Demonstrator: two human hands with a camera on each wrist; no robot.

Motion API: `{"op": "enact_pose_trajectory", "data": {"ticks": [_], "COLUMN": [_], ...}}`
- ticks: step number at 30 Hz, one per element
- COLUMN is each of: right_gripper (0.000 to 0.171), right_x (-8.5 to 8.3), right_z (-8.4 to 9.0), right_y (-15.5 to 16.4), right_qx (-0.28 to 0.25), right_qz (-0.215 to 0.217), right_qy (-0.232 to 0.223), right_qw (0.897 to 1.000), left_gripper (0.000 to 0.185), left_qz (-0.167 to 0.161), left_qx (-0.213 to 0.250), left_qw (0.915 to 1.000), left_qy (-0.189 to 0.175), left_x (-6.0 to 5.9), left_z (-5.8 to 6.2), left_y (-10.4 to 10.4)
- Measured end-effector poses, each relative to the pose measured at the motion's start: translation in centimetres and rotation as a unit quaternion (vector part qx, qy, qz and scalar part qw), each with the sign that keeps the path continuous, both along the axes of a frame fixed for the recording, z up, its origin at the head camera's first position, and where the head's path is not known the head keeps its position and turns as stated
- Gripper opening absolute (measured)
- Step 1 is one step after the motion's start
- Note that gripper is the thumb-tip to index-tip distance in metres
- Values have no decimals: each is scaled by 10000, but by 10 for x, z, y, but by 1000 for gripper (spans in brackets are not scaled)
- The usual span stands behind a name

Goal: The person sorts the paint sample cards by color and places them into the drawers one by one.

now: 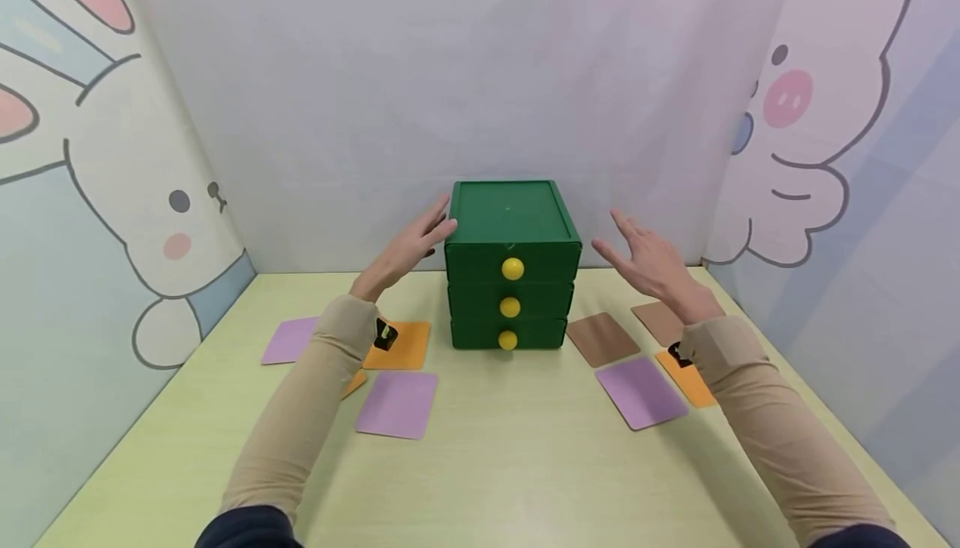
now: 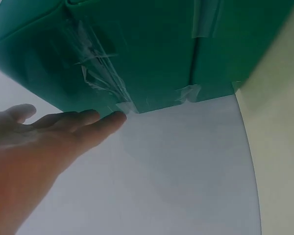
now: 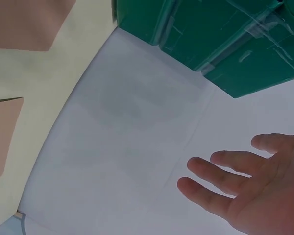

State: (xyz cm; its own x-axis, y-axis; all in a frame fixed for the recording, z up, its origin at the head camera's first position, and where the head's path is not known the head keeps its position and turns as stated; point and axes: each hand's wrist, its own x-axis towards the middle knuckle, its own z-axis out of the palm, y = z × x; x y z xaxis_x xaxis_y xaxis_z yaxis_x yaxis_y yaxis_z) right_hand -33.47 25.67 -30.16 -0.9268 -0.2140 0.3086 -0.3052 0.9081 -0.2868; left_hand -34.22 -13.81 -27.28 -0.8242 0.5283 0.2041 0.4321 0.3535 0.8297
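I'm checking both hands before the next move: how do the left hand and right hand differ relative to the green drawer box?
The left hand has its fingertips at the upper left edge of the green drawer box, touching or nearly so; the right hand is clearly apart from the box's right side. Both hands are open, fingers straight, holding nothing.

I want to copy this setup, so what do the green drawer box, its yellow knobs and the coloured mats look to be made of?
Green drawer box: probably moulded plastic, smooth with a slight sheen; clear tape strips show on its side.
Yellow knobs: glossy, likely plastic or painted wood.
Coloured mats: thin, flat, matte, round-cornered; perhaps card or soft plastic.
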Motion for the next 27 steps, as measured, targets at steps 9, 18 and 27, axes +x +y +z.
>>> {"op": "enact_pose_trajectory", "data": {"ticks": [9, 18, 27], "right_gripper": [66, 30, 24], "right_x": [15, 36, 52], "right_z": [10, 11, -7], "right_y": [-10, -32, -72], "right_qx": [-1304, -2647, -3772], "right_qz": [243, 864, 1914], "right_qy": [351, 1494, 934], "right_qw": [9905, 9488, 9013], "left_gripper": [62, 64, 63], "left_qz": [18, 7, 55], "left_qx": [97, 86, -31], "left_qw": [9999, 9999, 9997], "left_qy": [-98, 150, 222], "left_x": [-18, -19, -20], "left_z": [-18, -19, -20], "left_y": [1, 0, 0]}}
